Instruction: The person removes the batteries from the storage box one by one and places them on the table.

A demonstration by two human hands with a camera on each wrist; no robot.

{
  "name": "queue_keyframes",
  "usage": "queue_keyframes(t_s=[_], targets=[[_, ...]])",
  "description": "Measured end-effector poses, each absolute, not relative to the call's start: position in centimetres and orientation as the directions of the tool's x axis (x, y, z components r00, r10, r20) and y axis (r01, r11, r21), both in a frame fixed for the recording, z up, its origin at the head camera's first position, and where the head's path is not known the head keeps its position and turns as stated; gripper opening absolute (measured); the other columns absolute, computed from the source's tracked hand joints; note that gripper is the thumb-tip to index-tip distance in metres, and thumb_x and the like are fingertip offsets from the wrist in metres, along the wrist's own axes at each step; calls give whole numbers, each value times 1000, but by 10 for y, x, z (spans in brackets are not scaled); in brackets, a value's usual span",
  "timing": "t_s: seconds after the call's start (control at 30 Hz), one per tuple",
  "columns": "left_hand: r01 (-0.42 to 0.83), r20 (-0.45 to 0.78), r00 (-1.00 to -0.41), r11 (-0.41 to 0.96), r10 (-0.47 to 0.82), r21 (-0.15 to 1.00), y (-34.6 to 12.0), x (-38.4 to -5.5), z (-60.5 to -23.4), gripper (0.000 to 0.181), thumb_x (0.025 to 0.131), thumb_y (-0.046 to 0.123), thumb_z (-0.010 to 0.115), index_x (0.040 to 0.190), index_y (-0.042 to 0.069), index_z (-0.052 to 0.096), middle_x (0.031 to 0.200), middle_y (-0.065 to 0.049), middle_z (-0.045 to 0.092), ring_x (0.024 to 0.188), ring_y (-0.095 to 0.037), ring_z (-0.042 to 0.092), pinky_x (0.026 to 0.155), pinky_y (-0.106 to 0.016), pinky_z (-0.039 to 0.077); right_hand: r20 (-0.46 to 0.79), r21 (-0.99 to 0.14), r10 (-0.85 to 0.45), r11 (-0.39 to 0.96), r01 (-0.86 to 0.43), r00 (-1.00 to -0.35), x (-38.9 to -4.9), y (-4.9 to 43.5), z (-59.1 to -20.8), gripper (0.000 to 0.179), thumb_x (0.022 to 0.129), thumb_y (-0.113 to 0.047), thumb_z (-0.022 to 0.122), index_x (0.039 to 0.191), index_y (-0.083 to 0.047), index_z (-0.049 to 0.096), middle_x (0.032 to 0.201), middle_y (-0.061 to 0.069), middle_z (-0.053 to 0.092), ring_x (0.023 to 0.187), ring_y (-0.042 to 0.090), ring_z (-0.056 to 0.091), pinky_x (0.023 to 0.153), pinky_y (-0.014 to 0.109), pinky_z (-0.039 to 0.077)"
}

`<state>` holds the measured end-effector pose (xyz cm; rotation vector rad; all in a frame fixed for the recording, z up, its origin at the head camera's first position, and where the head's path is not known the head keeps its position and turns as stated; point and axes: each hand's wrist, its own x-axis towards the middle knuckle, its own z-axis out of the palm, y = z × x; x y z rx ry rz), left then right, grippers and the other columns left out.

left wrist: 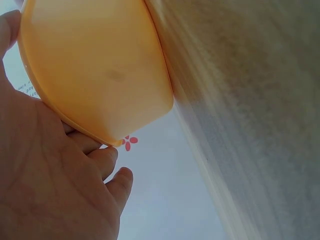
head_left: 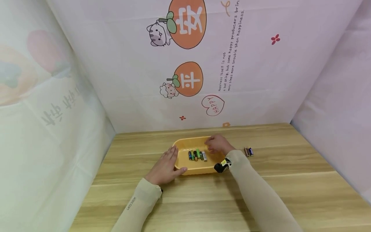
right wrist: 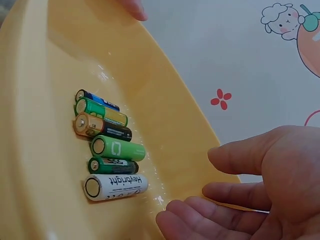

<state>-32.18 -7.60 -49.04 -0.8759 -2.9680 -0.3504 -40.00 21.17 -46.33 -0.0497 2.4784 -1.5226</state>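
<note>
A yellow plastic basin (head_left: 200, 171) stands on the table, with several batteries lying side by side in a row on its floor. The white battery (right wrist: 116, 186) is at the right end of the row, and a light green battery (right wrist: 120, 148) lies near the middle. My left hand (head_left: 165, 166) rests on the basin's left end, fingers extended along the rim and thumb at the front rim. Inside the basin's right side, my right hand (head_left: 218, 144) hovers beside the batteries. Its thumb is apart from the loosely bent fingers, with nothing between them.
Right of the basin, a brown battery (head_left: 246, 151) and a blue battery (head_left: 251, 151) lie together on the wood-grain table (head_left: 290, 180). A printed white sheet (head_left: 139, 106) rises behind the table, and more sheets hang at both sides.
</note>
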Motion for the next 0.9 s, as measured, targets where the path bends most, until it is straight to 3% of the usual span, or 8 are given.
queue_keyframes(t_s=[0.27, 0.5, 0.9], targets=[[543, 107, -840, 816, 532, 199, -74, -324, -489, 103, 90, 79, 23, 155, 1, 7, 162, -11, 2, 147, -20, 0, 117, -38, 8, -175, -833, -139, 548, 72, -975, -399, 209, -466, 27, 95, -17, 63, 113, 3, 67, 99, 19, 66, 79, 23, 62, 65, 33, 55], [539, 99, -841, 814, 531, 217, -75, -321, -487, 100, 91, 76, 29, 155, 1, 7, 161, -10, 1, 147, -20, 0, 116, -38, 8, -170, -811, -104, 579, 80, -980, -398, 206, -473, 24, 92, -17, 67, 107, 2, 69, 97, 13, 67, 82, 25, 65, 63, 35, 57], [537, 95, -843, 817, 529, 211, -74, -319, -488, 101, 91, 77, 27, 155, 2, 7, 162, -10, 1, 147, -20, 0, 117, -37, 7, -200, -782, -84, 614, 107, -976, -399, 197, -482, 17, 88, -16, 71, 97, -1, 69, 82, 10, 66, 61, 18, 61, 56, 32, 55]])
